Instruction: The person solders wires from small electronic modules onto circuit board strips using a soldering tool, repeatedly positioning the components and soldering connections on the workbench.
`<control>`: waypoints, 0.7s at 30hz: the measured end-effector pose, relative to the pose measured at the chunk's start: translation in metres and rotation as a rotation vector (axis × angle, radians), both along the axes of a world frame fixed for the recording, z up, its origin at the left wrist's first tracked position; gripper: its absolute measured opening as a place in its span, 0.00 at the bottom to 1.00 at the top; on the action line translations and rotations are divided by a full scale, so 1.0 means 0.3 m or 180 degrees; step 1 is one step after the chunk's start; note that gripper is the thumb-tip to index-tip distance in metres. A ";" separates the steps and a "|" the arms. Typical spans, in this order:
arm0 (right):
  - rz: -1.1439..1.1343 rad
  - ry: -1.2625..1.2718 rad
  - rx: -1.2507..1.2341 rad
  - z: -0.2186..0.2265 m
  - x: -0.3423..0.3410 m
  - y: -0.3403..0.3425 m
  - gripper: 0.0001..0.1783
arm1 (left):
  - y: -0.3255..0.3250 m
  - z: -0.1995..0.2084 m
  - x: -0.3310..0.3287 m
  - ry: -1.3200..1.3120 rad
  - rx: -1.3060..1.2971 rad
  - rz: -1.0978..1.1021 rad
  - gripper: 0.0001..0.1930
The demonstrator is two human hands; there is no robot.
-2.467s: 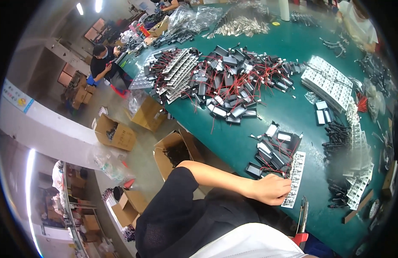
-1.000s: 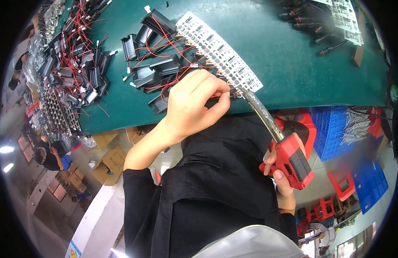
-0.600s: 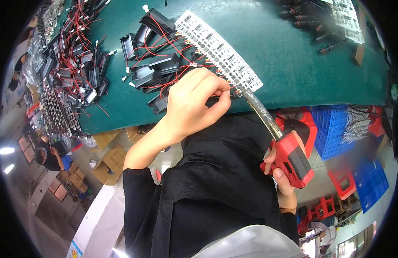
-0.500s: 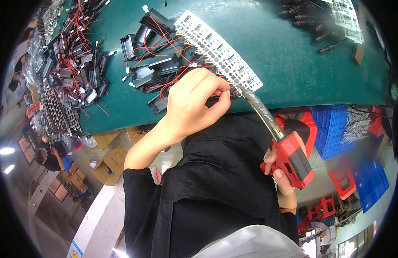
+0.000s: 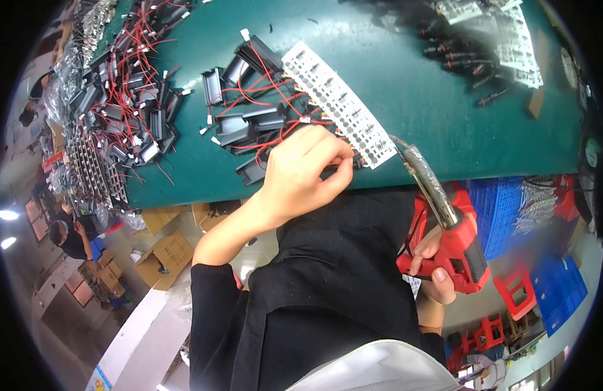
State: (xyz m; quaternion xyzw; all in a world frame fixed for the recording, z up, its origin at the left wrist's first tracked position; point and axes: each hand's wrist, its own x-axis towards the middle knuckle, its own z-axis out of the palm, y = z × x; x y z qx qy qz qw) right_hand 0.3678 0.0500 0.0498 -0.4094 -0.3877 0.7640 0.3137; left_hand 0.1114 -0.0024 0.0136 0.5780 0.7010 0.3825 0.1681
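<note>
My right hand [image 5: 438,260] grips a red soldering gun [image 5: 467,254] with a long metal barrel. Its tip stands just off the right end of a white circuit board strip [image 5: 340,104], which lies slantwise on the green table. My left hand [image 5: 304,166] is at the strip's near edge, thumb and forefinger pinched together; what they hold is hidden. Black battery holders [image 5: 233,129] with red wires and white plugs lie to the left of the strip. Some of their wires run toward the strip, partly behind my left hand.
A heap of black holders with red wires [image 5: 129,107] covers the table's left part. More white boards [image 5: 519,49] and dark cable parts [image 5: 451,52] lie at the far right. Below the table's right edge stand a blue crate [image 5: 503,215] and red stools [image 5: 515,293].
The soldering gun's tip has drawn back to the right from the strip's near edge. My left hand keeps its pinch there. The whole view has shifted slightly.
</note>
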 end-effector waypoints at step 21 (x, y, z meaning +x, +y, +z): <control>0.0677 0.3251 -0.0289 -0.241 -0.222 0.476 0.38 | -0.212 0.069 0.009 0.1146 0.0002 -0.0318 0.16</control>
